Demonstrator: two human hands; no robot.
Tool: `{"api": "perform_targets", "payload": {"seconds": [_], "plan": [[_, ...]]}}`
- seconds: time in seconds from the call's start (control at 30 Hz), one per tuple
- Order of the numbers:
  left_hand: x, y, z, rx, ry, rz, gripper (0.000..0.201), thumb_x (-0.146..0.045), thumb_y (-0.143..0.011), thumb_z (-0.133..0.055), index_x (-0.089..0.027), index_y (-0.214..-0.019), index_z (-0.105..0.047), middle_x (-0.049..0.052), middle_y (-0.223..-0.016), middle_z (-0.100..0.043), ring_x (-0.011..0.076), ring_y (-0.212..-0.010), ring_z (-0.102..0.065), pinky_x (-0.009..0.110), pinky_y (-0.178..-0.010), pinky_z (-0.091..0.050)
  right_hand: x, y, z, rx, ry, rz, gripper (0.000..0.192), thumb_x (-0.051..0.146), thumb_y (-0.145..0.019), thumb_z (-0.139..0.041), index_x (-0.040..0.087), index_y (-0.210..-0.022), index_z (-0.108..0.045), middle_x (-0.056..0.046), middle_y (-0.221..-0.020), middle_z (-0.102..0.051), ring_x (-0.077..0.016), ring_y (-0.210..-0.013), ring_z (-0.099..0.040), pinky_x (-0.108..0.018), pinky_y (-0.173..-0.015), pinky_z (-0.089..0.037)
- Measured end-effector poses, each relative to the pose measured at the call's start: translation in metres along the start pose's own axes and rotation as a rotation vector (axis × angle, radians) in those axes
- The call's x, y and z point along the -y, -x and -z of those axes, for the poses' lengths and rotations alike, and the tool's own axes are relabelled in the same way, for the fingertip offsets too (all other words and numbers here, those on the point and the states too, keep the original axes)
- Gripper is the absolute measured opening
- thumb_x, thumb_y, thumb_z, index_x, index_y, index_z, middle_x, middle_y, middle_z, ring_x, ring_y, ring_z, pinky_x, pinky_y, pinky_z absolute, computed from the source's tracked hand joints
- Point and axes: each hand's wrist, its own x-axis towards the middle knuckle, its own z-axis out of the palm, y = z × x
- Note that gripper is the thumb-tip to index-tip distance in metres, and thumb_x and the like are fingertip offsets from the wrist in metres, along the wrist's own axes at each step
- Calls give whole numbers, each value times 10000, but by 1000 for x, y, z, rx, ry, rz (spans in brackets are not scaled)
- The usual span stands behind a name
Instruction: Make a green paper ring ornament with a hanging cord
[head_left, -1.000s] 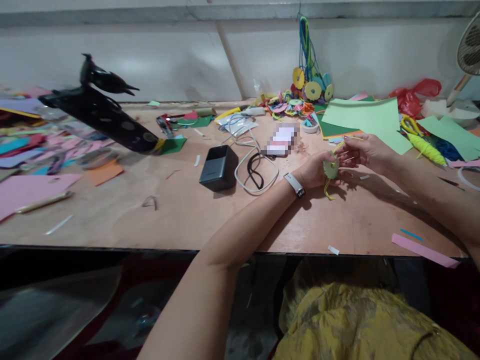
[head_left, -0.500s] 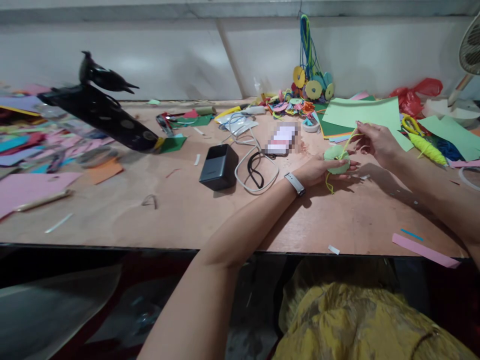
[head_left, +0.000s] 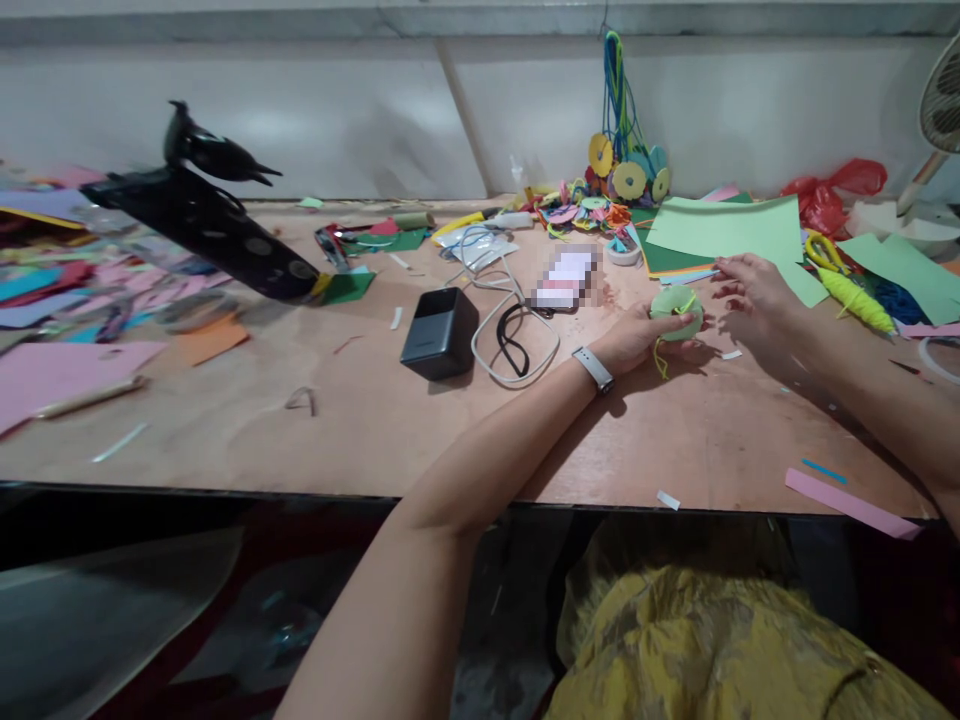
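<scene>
Just right of the frame's centre, the left hand (head_left: 637, 338) cups a pale green paper disc (head_left: 676, 312), fingers curled under it and thumb along its near edge, with a yellow-green cord (head_left: 660, 360) looped over the disc and dangling below. The right hand (head_left: 754, 290) lies just beside the disc, palm down and fingers spread loosely, gripping nothing that can be made out. To work the cord well, the disc would seem best kept level in the cupped hand and the loose end pinched close to the rim, so the loop does not slip off.

The wooden tabletop (head_left: 420, 430) is strewn with paper scraps. A dark power bank (head_left: 439, 333) with a white cable (head_left: 495, 320) sits left of centre, light green sheets (head_left: 727, 232) at upper right, and finished discs on cords (head_left: 626, 170) lean on the pale wall at top centre.
</scene>
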Motion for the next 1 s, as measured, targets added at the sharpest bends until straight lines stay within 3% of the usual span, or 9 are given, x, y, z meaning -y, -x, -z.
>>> {"api": "perform_targets", "payload": {"seconds": [0.17,0.3,0.43,0.57,0.7,0.83,1.0], "plan": [[2,-8,-3,-73,100,-37,234,-362,-929,-722,-204,-1100,-750,103,-1066,-800,220,-992,-762,302,-798,-645,-9,14,-16,274,9,16,347,565,-826,-826,244,-845,-696,-44,-871,-719,-197,-760,-659,-328,-650,-549],[5,-11,-3,-198,70,-92,340,-515,-952,-704,-222,-1125,-692,88,-969,-771,206,-887,-750,274,-652,-634,-13,24,-26,225,34,127,391,591,-790,-860,237,-853,-707,-30,-830,-713,-178,-727,-624,-307,-624,-522],[7,-9,-5,-321,-32,-177,323,-497,-956,-725,-219,-1094,-632,48,-947,-713,147,-767,-703,233,-572,-603,-16,25,-28,151,117,262,356,565,-821,-837,236,-797,-703,-21,-807,-694,-180,-748,-615,-315,-678,-537],[4,-6,-8,-365,-116,-184,247,-442,-990,-689,-225,-1090,-627,22,-910,-682,118,-733,-675,182,-532,-560,-19,25,-28,106,197,358,293,518,-870,-787,243,-799,-714,-26,-829,-703,-197,-810,-627,-338,-758,-555],[1,-4,-11,-370,-133,-190,198,-399,-1000,-682,-211,-1030,-627,11,-888,-648,91,-698,-627,169,-530,-552,-24,25,-27,153,189,353,298,529,-871,-787,239,-857,-716,-24,-871,-701,-182,-800,-621,-330,-750,-543],[3,-4,-11,-324,-111,-176,166,-364,-1001,-684,-217,-1038,-616,8,-922,-644,87,-711,-632,181,-559,-573,-26,23,-26,240,158,283,370,586,-845,-802,237,-828,-683,-3,-802,-650,-154,-702,-562,-299,-631,-496],[8,-8,-7,-343,-112,-208,145,-345,-1018,-649,-220,-1000,-579,4,-910,-627,89,-707,-629,183,-558,-570,-26,23,-27,215,135,251,408,603,-806,-829,243,-777,-639,12,-744,-591,-153,-690,-529,-281,-577,-450]]}}
